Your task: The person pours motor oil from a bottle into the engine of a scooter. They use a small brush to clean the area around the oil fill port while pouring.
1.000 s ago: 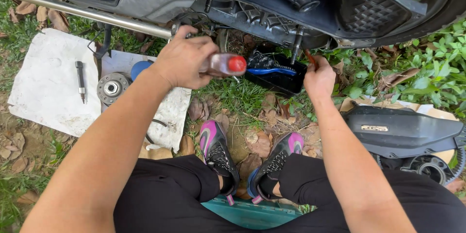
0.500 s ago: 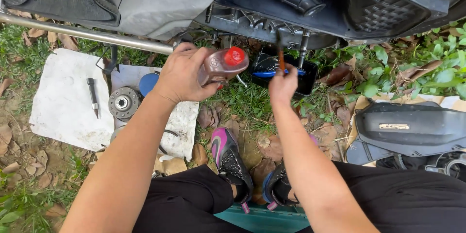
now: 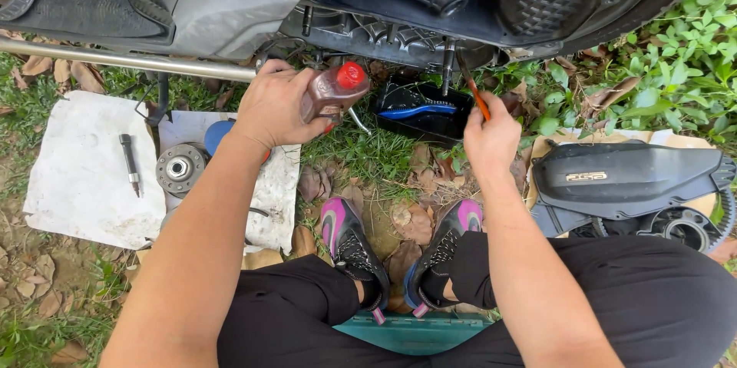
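A white sheet [image 3: 77, 176] lies far left on the grass, carrying a bit [image 3: 129, 162] and a round metal part [image 3: 179, 169]. The left hand [image 3: 276, 103] grips a red-capped bottle [image 3: 332, 92], cap on, under the scooter [image 3: 368, 7]. A black tray [image 3: 422, 111] sits below. The right hand [image 3: 491, 134] holds a thin tool [image 3: 472, 88] up to the engine. A removed cover [image 3: 629, 176] rests right.

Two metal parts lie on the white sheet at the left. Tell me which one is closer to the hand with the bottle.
The round pulley-like disc. It sits at the white sheet's right edge, just beside the left hand's forearm, while the slim dark rod-shaped tool lies further left.
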